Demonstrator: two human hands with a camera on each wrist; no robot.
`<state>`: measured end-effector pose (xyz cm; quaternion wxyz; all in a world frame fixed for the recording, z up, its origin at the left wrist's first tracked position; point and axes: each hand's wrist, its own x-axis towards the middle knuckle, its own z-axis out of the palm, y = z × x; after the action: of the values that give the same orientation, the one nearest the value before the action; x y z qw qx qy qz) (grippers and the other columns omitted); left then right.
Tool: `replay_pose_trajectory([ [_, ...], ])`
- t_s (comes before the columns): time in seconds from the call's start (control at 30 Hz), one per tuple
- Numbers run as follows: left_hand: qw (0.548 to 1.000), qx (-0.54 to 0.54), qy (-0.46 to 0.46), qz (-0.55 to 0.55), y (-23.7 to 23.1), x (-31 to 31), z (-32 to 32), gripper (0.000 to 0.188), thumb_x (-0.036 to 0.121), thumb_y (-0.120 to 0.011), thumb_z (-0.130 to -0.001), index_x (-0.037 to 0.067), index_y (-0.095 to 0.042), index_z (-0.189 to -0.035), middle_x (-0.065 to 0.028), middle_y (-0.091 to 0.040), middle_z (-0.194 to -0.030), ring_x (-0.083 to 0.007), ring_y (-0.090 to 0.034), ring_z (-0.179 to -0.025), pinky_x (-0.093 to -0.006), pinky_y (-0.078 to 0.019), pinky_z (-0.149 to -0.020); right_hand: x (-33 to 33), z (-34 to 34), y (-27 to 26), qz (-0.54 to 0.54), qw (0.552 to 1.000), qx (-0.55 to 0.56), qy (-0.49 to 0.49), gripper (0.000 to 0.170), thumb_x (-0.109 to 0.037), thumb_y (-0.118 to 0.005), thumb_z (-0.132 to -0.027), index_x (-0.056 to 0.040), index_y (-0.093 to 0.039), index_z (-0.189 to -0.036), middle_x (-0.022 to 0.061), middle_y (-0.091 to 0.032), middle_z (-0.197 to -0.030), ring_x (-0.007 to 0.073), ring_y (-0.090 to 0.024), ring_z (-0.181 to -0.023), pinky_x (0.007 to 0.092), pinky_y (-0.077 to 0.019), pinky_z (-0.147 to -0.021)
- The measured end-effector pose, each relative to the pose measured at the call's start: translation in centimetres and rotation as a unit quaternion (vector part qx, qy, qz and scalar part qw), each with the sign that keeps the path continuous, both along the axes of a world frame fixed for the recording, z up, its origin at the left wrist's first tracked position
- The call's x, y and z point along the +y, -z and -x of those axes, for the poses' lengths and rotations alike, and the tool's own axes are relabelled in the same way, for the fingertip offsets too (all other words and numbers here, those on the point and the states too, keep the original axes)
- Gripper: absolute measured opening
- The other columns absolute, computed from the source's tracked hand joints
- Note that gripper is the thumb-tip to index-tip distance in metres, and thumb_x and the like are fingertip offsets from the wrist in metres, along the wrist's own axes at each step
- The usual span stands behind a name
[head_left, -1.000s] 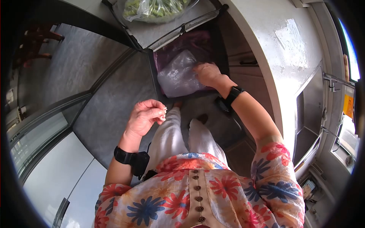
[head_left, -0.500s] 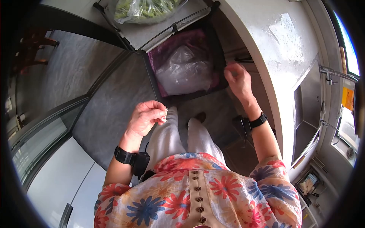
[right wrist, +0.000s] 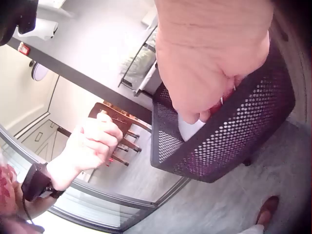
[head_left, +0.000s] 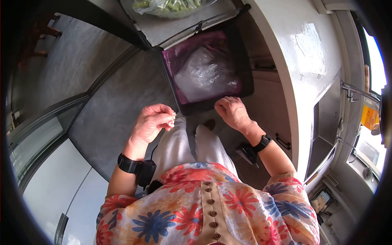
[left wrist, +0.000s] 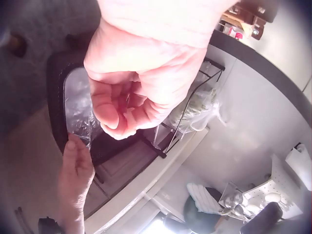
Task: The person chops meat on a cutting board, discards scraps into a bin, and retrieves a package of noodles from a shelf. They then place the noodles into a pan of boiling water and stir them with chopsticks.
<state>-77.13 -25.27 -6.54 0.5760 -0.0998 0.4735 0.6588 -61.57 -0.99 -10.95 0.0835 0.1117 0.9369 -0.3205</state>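
Small whitish scraps (head_left: 173, 118) show at the fingertips of my left hand (head_left: 152, 122), which pinches them between thumb and curled fingers. My right hand (head_left: 234, 113) grips the near rim of a black mesh basket (right wrist: 209, 161), fingers curled over its edge in the right wrist view. A purple bag (head_left: 174, 51) lines that basket. Crumpled clear plastic (head_left: 204, 75) fills much of it. In the left wrist view the right hand (left wrist: 77, 168) meets the dark rim, while the left hand hides part of the basket.
Behind the basket, a rack (head_left: 163, 34) holds leafy greens in a clear bag (head_left: 167, 6). A white counter (head_left: 302, 53) runs along the right, with dark-handled cupboards (head_left: 265, 94) below. Glass-panelled doors (head_left: 45, 143) stand at the left. Feet are close in front of the basket.
My right hand left the clear plastic, swung right past the basket, then came back to its near rim. The left hand keeps its pinch almost in place.
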Motion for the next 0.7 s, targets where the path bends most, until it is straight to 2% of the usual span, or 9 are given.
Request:
replay_pose_trajectory([
  [0.1, 1.0, -0.004, 0.0, 0.002, 0.6, -0.6, 0.0, 0.005, 0.0, -0.061, -0.079, 0.001, -0.062, -0.083, -0.0065, -0.061, -0.076, -0.0137, -0.058, -0.062, -0.0249, -0.0487, -0.054, 1.8, 0.2, -0.3, 0.034, 0.994, -0.07, 0.075, 0.013, -0.017, -0.059, -0.079, -0.0052, -0.063, -0.08, 0.015, -0.064, -0.076, 0.0333, -0.062, -0.076, 0.0397, -0.0495, -0.068],
  [0.13, 1.0, -0.007, 0.001, 0.004, 0.8, -0.8, -0.2, 0.005, 0.0, -0.061, -0.078, 0.001, -0.062, -0.083, -0.0067, -0.061, -0.077, -0.0137, -0.058, -0.063, -0.0248, -0.0487, -0.054, 2.7, 0.6, 0.1, 0.018, 0.997, -0.015, 0.076, 0.013, -0.016, -0.058, -0.079, -0.0041, -0.063, -0.081, 0.0187, -0.062, -0.076, 0.0378, -0.061, -0.072, 0.0423, -0.0505, -0.062],
  [0.27, 1.0, -0.011, -0.008, 0.009, 1.6, -0.9, -1.2, 0.005, -0.001, -0.061, -0.078, 0.0, -0.062, -0.083, -0.0074, -0.061, -0.077, -0.0141, -0.058, -0.063, -0.0253, -0.0486, -0.054, 6.7, 6.9, 1.3, -0.033, 0.988, 0.016, 0.153, 0.018, -0.017, -0.053, -0.082, -0.0038, -0.066, -0.085, 0.0202, -0.063, -0.086, 0.0379, -0.061, -0.08, 0.043, -0.0503, -0.068],
  [0.33, 0.999, -0.023, -0.029, 0.012, 2.1, -0.9, -2.2, 0.006, -0.003, -0.06, -0.077, -0.001, -0.062, -0.082, -0.0085, -0.061, -0.077, -0.0149, -0.058, -0.063, -0.026, -0.0484, -0.054, 8.8, 11.3, 4.2, -0.042, 0.983, 0.049, 0.174, 0.019, -0.017, -0.053, -0.083, -0.0045, -0.066, -0.088, 0.0211, -0.063, -0.09, 0.0382, -0.061, -0.086, 0.0433, -0.0498, -0.075],
  [0.4, 0.999, -0.029, -0.036, 0.012, 2.5, -1.3, -3.6, 0.006, -0.003, -0.059, -0.077, -0.001, -0.062, -0.082, -0.0091, -0.061, -0.077, -0.0153, -0.058, -0.063, -0.0263, -0.0483, -0.054, 10.6, 14.4, 8.1, -0.123, 0.978, 0.029, 0.168, 0.024, -0.02, -0.055, -0.082, -0.0083, -0.066, -0.099, 0.0186, -0.065, -0.093, 0.0345, -0.062, -0.089, 0.0406, -0.0497, -0.078],
  [0.47, 0.998, -0.04, -0.049, 0.02, 2.7, -1.7, -4.7, 0.007, -0.005, -0.058, -0.076, -0.002, -0.061, -0.081, -0.0102, -0.06, -0.077, -0.0162, -0.058, -0.062, -0.0264, -0.0474, -0.053, 12.4, 15.7, 12.8, -0.137, 0.978, 0.024, 0.155, 0.025, -0.021, -0.055, -0.082, -0.0093, -0.066, -0.101, 0.0184, -0.064, -0.096, 0.0346, -0.061, -0.092, 0.0412, -0.0487, -0.081],
  [0.57, 0.995, -0.053, -0.077, 0.02, 3.7, -3.0, -5.7, 0.006, -0.002, -0.06, -0.078, -0.001, -0.062, -0.084, -0.0087, -0.062, -0.075, -0.0151, -0.06, -0.065, -0.0255, -0.0493, -0.058, 12.6, 16.1, 14.9, -0.157, 0.979, 0.0, 0.133, 0.029, -0.024, -0.056, -0.081, -0.0112, -0.064, -0.105, 0.0183, -0.063, -0.1, 0.0355, -0.059, -0.096, 0.0418, -0.0472, -0.084],
  [0.63, 0.993, -0.051, -0.1, 0.045, 4.0, -3.1, -6.2, 0.007, -0.006, -0.057, -0.076, -0.001, -0.061, -0.08, -0.0097, -0.06, -0.076, -0.0161, -0.057, -0.061, -0.0261, -0.0455, -0.052, 12.3, 15.9, 14.2, -0.163, 0.979, -0.015, 0.119, 0.031, -0.026, -0.057, -0.081, -0.0121, -0.064, -0.108, 0.0183, -0.063, -0.102, 0.0365, -0.059, -0.096, 0.0419, -0.0467, -0.085],
  [0.7, 0.99, -0.051, -0.126, 0.049, 3.9, -3.5, -6.5, 0.008, -0.006, -0.057, -0.076, -0.001, -0.061, -0.079, -0.0095, -0.06, -0.077, -0.0159, -0.057, -0.061, -0.026, -0.0456, -0.052, 11.9, 15.1, 12.8, -0.116, 0.986, 0.013, 0.118, 0.027, -0.015, -0.053, -0.081, -0.0058, -0.063, -0.104, 0.0179, -0.063, -0.102, 0.0351, -0.06, -0.096, 0.04, -0.0477, -0.084],
])
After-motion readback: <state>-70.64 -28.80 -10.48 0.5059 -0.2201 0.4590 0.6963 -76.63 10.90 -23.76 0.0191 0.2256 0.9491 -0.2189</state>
